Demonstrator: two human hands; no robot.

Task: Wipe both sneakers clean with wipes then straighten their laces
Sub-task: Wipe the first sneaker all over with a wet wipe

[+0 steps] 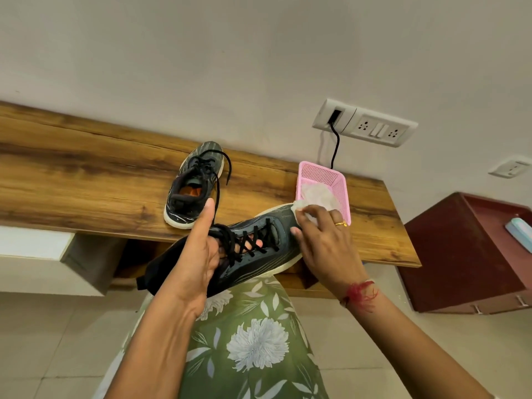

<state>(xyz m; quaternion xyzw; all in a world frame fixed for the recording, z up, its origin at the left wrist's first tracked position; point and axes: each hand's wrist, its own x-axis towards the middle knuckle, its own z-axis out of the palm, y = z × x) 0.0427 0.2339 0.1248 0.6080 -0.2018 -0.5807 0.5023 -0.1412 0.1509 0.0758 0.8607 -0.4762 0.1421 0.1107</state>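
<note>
You're in a home rm: wood surface (86, 174) mid-frame, switch/socket plate (371, 126) upper right, tiled floor (57, 341) bottom left, maroon cabinet (460, 254) at right edge.

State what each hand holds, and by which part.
Left hand holds the sneaker with its fingers inside the mouth, under the laces. Right hand holds a wipe, bunched under its fingers, against the toe.

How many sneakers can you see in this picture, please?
2. The resting sneaker stands on the wooden shelf; the held sneaker is gripped by the left hand while the right hand holds a wipe to its toe.
</note>
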